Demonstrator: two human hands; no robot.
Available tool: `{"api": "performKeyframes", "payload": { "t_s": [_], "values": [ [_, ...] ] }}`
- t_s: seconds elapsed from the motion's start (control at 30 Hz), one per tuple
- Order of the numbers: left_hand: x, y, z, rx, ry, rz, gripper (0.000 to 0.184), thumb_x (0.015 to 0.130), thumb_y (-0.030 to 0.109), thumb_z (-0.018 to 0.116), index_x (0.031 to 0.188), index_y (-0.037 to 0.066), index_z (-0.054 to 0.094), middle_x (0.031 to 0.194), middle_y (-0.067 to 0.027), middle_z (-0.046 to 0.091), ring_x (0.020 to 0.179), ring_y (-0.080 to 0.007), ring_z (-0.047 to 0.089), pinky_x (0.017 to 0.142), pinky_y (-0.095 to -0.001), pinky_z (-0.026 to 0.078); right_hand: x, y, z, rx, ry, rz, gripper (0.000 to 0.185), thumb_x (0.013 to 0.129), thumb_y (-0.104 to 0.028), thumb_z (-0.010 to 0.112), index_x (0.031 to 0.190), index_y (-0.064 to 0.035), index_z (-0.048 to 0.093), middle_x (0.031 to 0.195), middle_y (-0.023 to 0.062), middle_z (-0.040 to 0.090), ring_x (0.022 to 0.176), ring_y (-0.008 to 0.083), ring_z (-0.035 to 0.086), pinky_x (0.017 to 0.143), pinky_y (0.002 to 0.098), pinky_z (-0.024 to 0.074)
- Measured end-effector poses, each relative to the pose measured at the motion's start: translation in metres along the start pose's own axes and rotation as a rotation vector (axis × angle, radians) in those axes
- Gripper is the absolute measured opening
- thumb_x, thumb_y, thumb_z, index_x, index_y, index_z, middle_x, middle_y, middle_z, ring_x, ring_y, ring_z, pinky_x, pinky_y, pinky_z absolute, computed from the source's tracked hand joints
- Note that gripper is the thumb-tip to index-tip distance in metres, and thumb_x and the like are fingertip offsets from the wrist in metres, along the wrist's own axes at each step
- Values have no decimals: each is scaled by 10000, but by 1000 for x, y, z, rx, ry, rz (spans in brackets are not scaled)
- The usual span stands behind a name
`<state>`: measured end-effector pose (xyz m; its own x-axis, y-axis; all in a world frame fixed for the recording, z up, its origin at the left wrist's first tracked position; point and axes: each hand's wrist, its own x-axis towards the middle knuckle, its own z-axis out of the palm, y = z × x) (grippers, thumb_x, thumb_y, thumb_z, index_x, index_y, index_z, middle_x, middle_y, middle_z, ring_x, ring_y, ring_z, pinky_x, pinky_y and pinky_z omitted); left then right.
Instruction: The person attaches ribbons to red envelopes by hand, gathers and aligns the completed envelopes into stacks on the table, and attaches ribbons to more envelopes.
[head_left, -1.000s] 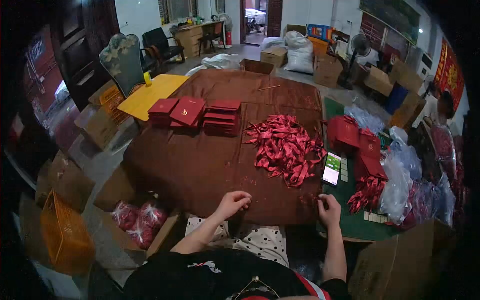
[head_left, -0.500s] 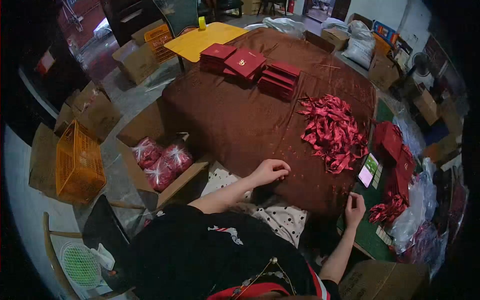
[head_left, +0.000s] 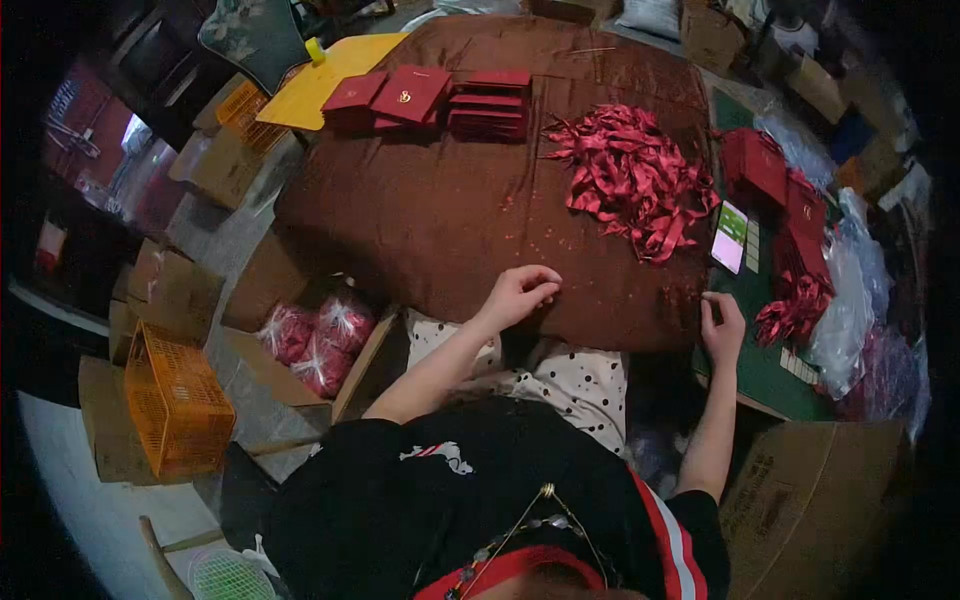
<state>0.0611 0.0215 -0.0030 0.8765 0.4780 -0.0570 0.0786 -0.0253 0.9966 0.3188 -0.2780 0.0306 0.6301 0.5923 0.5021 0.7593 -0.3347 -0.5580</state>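
My left hand is over the front edge of the brown-covered table, its fingers curled in towards the thumb. My right hand is at the table's front right corner, also with curled fingers, thumb and forefinger close together. Whatever either hand holds, if anything, is too small to make out. Beyond them lies a heap of shiny red ribbons. Red folders or boxes with a gold mark are stacked further back on the left. A lit phone lies just above my right hand.
On the green side table are red bags, more ribbons and clear plastic. An open carton with wrapped red bundles and an orange crate stand left. A carton is at lower right.
The view has swung down and shifted, so the far part of the room has mostly left the frame. Both hands stay apart near the table's front edge, still curled.
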Motion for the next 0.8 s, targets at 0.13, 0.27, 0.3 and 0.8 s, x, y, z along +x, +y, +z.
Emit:
{"api": "performKeyframes", "payload": {
  "t_s": [0.13, 0.27, 0.3, 0.8],
  "values": [
    [-4, 6, 0, -24, 24, 13, 149, 928, 115, 677, 1044, 24, 700, 848, -4, 690, 740, -70, 626, 668, -241, 515, 0, 6, 3, -9, 25, -57, 84, 904, -63, 657, 982, -34, 645, 794, 89, 558, 639, 184, 565, 602, 289, 456],
    [-3, 6, 0, -35, 22, 6, 153, 929, 118, 674, 1050, 27, 697, 855, -6, 691, 748, -67, 630, 667, -237, 515, 1, 1, 2, -9, 48, -101, 78, 905, -47, 650, 978, -22, 641, 800, 94, 561, 641, 192, 564, 610, 287, 457],
    [-3, 6, -1, 6, 16, -4, 156, 927, 119, 673, 1053, 29, 696, 858, -8, 691, 751, -70, 633, 669, -239, 515, 0, 2, 2, -17, 31, -82, 77, 907, -51, 653, 978, -26, 644, 809, 94, 567, 650, 188, 572, 611, 288, 459],
    [-2, 5, -14, -91, -157, 38, 218, 916, 146, 699, 1104, 37, 684, 950, -27, 698, 794, -96, 653, 698, -261, 537, 0, 9, 0, -4, -43, 46, 68, 912, -35, 634, 964, 7, 646, 873, 108, 639, 786, 206, 617, 714, 294, 484]
  ]
}}
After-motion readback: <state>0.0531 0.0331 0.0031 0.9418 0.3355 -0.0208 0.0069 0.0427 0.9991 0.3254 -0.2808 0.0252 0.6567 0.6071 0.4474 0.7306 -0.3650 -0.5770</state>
